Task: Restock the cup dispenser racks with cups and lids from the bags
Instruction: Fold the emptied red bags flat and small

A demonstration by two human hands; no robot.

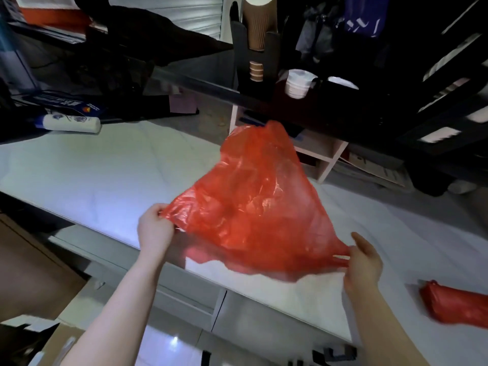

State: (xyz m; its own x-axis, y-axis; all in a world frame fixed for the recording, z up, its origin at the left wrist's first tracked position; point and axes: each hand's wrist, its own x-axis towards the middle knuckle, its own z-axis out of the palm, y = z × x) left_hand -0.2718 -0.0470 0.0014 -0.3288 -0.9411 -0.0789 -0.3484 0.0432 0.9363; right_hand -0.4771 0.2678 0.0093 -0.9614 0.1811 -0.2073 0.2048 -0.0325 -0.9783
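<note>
2 bare hands show: the left hand (155, 228) and the right hand (364, 262). Back from the fingers (358, 238), both wrists (152, 253) and forearms (118, 299) are uncovered down to the picture's lower edge.

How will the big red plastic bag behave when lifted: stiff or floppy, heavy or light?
Probably floppy: the red plastic bag crumples between the left hand and right hand. Likely light: it looks see-through and empty. Glossy film may slip.

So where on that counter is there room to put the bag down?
The white counter is bare on the left, between the white tube and the held red bag, and on the right, behind the second red bag. It is crowded around the cup rack.
</note>
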